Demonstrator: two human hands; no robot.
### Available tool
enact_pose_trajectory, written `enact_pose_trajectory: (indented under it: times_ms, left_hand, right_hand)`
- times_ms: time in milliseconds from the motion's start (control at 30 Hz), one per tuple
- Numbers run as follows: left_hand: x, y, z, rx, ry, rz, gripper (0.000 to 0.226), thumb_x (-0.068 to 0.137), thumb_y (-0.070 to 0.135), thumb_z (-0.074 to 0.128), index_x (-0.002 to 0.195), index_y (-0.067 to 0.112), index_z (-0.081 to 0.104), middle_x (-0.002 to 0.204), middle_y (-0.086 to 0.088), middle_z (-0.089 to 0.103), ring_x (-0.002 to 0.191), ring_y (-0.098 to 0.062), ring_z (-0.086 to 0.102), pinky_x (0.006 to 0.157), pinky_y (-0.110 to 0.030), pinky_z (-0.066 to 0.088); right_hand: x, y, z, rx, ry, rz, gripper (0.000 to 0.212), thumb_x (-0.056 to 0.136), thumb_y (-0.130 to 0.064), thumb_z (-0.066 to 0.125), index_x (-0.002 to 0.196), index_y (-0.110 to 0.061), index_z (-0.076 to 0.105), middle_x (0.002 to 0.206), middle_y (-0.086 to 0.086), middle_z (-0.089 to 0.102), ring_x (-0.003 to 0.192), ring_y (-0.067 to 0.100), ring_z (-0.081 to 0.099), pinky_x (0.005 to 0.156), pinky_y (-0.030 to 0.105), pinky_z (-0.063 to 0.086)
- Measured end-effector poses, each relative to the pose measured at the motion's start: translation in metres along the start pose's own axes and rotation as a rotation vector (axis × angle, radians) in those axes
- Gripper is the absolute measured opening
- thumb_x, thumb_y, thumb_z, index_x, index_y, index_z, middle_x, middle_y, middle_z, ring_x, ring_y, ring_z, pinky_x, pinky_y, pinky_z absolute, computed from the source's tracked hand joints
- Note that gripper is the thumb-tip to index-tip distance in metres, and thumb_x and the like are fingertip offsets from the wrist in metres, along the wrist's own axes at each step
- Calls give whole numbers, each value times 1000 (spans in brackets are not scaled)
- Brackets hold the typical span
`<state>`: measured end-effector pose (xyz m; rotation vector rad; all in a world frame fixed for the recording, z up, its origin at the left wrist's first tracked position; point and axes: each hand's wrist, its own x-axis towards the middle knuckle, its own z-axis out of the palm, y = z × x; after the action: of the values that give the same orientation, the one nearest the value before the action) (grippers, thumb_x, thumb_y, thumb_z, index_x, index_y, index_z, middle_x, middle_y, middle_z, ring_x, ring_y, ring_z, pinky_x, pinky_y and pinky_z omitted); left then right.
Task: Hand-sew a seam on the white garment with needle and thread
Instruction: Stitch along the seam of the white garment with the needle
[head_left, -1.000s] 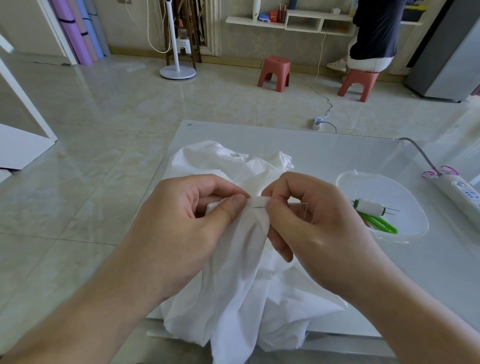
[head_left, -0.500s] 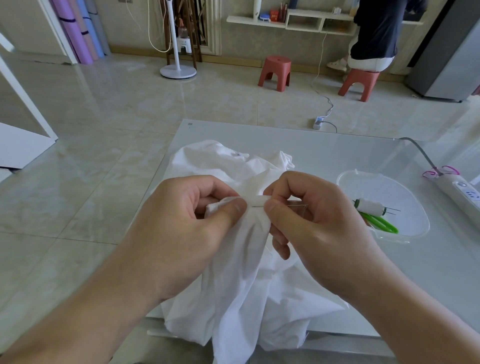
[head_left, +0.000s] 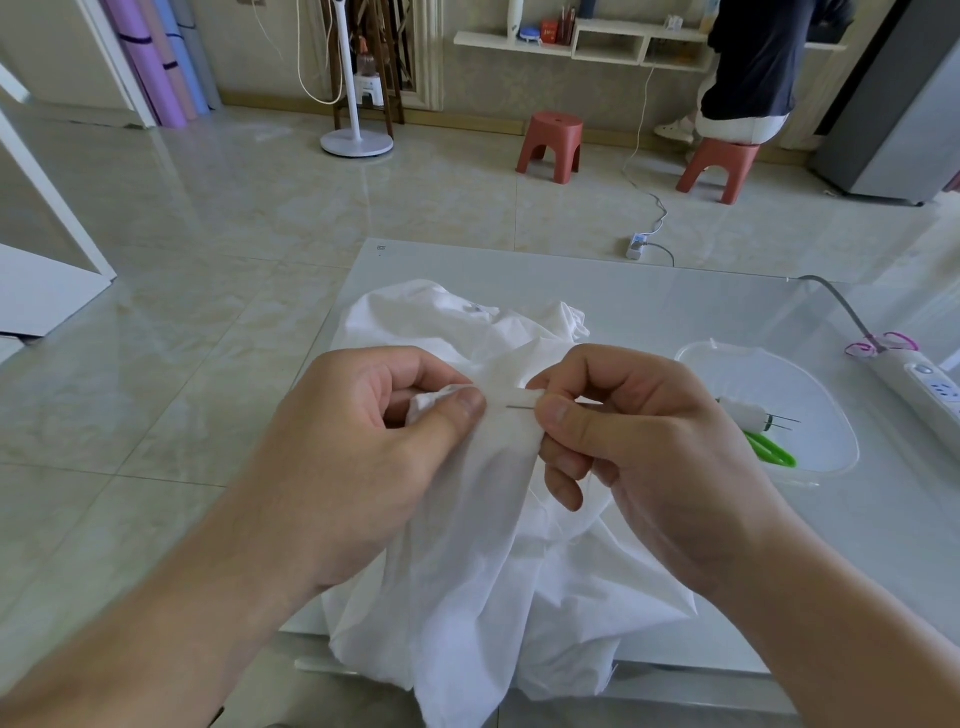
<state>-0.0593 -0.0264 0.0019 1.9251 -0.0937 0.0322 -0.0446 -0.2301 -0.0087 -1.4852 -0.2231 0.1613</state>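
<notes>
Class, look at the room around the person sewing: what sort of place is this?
Most likely a room in a home. Signs: the glossy tiled floor, small red plastic stools, a white standing fan and wall shelves holding small household items.

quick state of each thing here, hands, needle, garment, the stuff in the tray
left hand: pinches a garment fold
right hand: pinches the needle
needle: level, bare part between the thumbs
white garment: crumpled, hanging over the table's near edge
thread spool: lying in the clear tray
green scissors: lying in the tray
</notes>
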Motion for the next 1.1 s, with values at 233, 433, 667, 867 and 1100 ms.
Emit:
enact_pose_trajectory:
  times_ms: [233,433,667,867,1100]
  left_hand:
    - [1,-3,0,-42,-25,14,10,95,38,78,87,31,80,78,-6,78,81,-34,73,82,-55,59]
    - [2,-5,2,-149,-63,42,18,84,43,74,90,28,81,84,-11,79,84,-40,73,83,-59,59]
    - [3,-10,6,-187,-86,58,13,88,42,80,89,29,81,82,-4,80,81,-28,76,79,-40,59]
    - [2,-10,7,-205,-109,63,7,92,33,81,88,26,80,83,-2,81,79,-19,78,76,-32,59]
    - [1,-8,8,-256,-97,10,18,87,37,82,92,20,81,88,-15,79,91,-40,74,84,-52,60]
  right_hand:
    - [2,0,1,184,-41,68,9,82,3,63,74,5,60,82,14,56,56,22,43,50,32,44]
    - [1,-4,8,340,-38,156,14,81,4,62,69,-2,57,68,9,51,51,18,40,46,28,40]
    - [-1,-3,13,368,-32,205,18,80,2,62,64,-8,60,62,2,55,49,16,41,47,25,38]
    - [-2,2,15,370,-27,197,21,81,1,66,64,-10,62,70,2,54,52,15,37,48,26,38]
    - [-4,1,8,-63,45,70,19,85,-24,76,81,-5,72,74,15,56,61,24,46,64,41,42]
